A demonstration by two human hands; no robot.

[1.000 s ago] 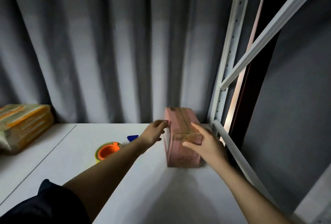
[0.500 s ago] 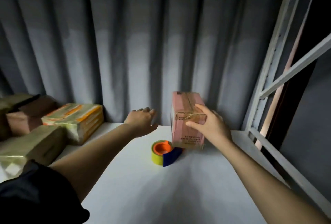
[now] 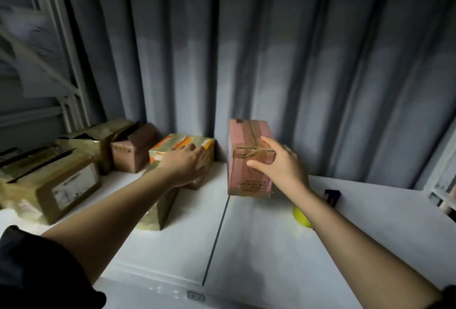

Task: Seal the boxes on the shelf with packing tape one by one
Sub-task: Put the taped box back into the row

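A pink taped box (image 3: 244,170) stands upright on the white shelf (image 3: 259,242) near the curtain. My right hand (image 3: 276,163) holds its top front edge, thumb on the front face and fingers over the top. My left hand (image 3: 187,163) rests on a box wrapped in orange-and-yellow tape (image 3: 182,144), fingers over its near end. The yellow tape roll (image 3: 301,217) with its blue dispenser (image 3: 332,197) lies right of the pink box, mostly hidden behind my right forearm.
Several brown cardboard boxes sit at the left: a labelled one (image 3: 61,185), a small open-flapped one (image 3: 133,150) and another (image 3: 158,210) under my left forearm. A grey curtain (image 3: 271,61) hangs behind. Shelf uprights stand at the far left (image 3: 61,49) and right (image 3: 444,168).
The view has swung left. My left hand moved from above the tape roll over to the orange-and-yellow box. My right hand has stayed on the pink box.
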